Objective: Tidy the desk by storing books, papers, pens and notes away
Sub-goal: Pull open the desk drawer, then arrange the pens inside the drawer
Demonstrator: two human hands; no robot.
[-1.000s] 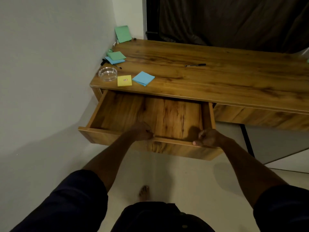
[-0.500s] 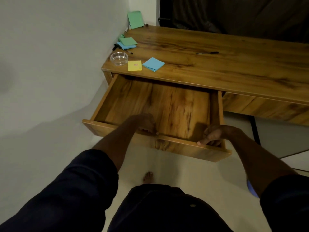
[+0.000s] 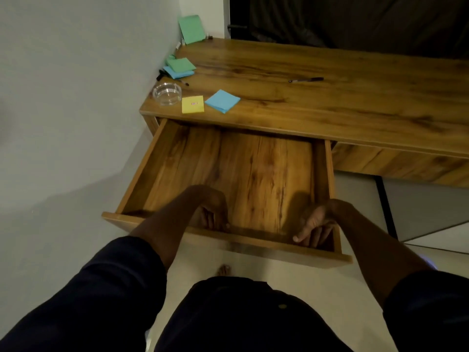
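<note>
My dark sleeves fill the bottom of the view, with my bare foot [image 3: 223, 270] on the pale floor between them; just beyond, the drawer [image 3: 253, 168] stands pulled out from the left end of the desk [image 3: 342, 107], and both hands are inside it by the front panel; my left hand [image 3: 212, 212] has its fingers curled downward against the inner face of that panel, though I cannot tell whether they grip it; my right hand [image 3: 316, 223] sits near the front right corner, fingers loosely bent and pointing down, holding nothing. On the desk's near left corner lie a glass ashtray [image 3: 166, 94], a yellow note [image 3: 193, 104] just beside it, and a blue note pad [image 3: 222, 100] next along; further back by the wall, a green note pad [image 3: 180, 64] lies on another blue one [image 3: 175, 74], with a black pen [image 3: 184, 82] poking out beneath; a second pen [image 3: 305, 80] lies alone mid-desk; a green paper [image 3: 191, 29] leans at the far corner; a dark curtain [image 3: 355, 21] hangs behind.
</note>
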